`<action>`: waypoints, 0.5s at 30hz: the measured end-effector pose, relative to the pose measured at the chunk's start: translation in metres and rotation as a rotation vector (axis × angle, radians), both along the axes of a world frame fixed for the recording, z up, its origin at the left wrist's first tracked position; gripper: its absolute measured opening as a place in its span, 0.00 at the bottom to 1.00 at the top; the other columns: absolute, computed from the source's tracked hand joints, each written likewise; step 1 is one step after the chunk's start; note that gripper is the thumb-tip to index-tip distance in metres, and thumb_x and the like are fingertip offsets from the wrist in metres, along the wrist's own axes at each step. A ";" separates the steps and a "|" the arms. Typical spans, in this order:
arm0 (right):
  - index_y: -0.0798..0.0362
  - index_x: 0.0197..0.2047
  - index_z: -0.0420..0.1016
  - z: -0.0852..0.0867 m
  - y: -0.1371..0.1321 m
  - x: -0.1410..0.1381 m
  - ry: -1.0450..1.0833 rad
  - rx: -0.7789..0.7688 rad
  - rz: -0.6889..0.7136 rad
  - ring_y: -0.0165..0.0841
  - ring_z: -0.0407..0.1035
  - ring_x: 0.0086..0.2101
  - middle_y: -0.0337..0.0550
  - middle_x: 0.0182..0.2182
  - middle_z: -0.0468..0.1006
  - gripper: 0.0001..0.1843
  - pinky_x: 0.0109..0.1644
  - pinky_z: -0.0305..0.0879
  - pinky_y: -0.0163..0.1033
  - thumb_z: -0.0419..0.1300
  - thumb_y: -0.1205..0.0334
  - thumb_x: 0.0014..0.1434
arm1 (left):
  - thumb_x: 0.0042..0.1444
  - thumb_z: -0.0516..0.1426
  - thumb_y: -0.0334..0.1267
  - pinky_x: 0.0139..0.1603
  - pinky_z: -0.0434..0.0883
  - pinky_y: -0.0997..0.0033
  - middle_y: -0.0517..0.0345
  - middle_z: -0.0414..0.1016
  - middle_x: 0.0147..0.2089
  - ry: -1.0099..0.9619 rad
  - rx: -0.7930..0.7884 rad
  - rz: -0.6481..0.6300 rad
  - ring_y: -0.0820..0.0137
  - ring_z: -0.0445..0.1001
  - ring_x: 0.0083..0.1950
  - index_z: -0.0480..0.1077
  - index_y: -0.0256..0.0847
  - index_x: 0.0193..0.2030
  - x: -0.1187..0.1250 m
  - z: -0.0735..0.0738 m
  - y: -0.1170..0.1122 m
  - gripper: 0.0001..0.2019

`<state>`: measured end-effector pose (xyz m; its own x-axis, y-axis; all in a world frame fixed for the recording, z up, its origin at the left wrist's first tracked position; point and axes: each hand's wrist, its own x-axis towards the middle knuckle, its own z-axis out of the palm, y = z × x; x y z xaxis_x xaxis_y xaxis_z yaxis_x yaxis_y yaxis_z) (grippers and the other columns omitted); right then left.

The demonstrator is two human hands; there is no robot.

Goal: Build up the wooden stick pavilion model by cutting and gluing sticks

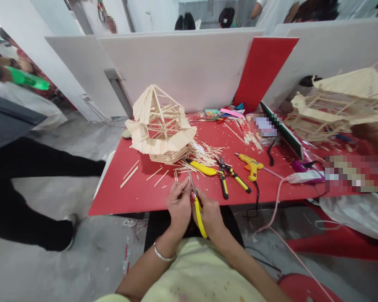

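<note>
My right hand (210, 214) is closed round yellow-handled snips (198, 207), blades pointing up toward the table. My left hand (179, 202) pinches something thin at the blades, probably a small wooden stick; it is too small to be sure. Both hands hover at the front edge of the red table (122, 197). Beyond them stands a house model (160, 126) built of wooden sticks, with loose sticks (130, 173) scattered around it.
On the table lie a yellow knife (203, 167), yellow-handled pliers (229, 176), a yellow glue gun (250, 165) with its cord, and a second stick model (337, 105) at the right. White and red boards (261, 67) stand behind. A person's dark-clothed legs (34, 167) are at the left.
</note>
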<state>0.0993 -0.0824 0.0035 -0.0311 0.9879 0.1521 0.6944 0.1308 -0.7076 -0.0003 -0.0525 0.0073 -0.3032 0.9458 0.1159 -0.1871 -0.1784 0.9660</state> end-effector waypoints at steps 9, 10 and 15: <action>0.52 0.61 0.66 0.001 0.001 -0.001 -0.011 -0.004 0.001 0.38 0.74 0.46 0.49 0.49 0.79 0.24 0.47 0.70 0.40 0.52 0.61 0.62 | 0.56 0.64 0.42 0.31 0.64 0.77 0.60 0.66 0.32 -0.045 0.034 0.000 0.76 0.64 0.32 0.82 0.45 0.42 -0.002 0.003 0.004 0.09; 0.52 0.61 0.66 0.001 0.001 -0.002 0.005 -0.009 0.001 0.39 0.75 0.46 0.49 0.48 0.79 0.23 0.47 0.70 0.41 0.52 0.59 0.62 | 0.56 0.64 0.42 0.30 0.64 0.77 0.60 0.66 0.32 -0.053 0.025 -0.001 0.76 0.64 0.31 0.82 0.45 0.43 -0.002 0.004 0.003 0.09; 0.53 0.62 0.65 0.006 -0.001 -0.006 -0.090 -0.012 -0.036 0.40 0.74 0.47 0.51 0.50 0.78 0.24 0.49 0.70 0.43 0.50 0.61 0.63 | 0.56 0.64 0.43 0.33 0.66 0.77 0.58 0.68 0.37 -0.133 -0.018 -0.027 0.75 0.66 0.34 0.81 0.44 0.45 -0.002 0.009 0.000 0.12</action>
<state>0.0934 -0.0832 0.0093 -0.0083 0.9903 0.1389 0.7594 0.0966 -0.6434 -0.0025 -0.0523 0.0160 -0.2892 0.9554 0.0596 -0.3179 -0.1546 0.9354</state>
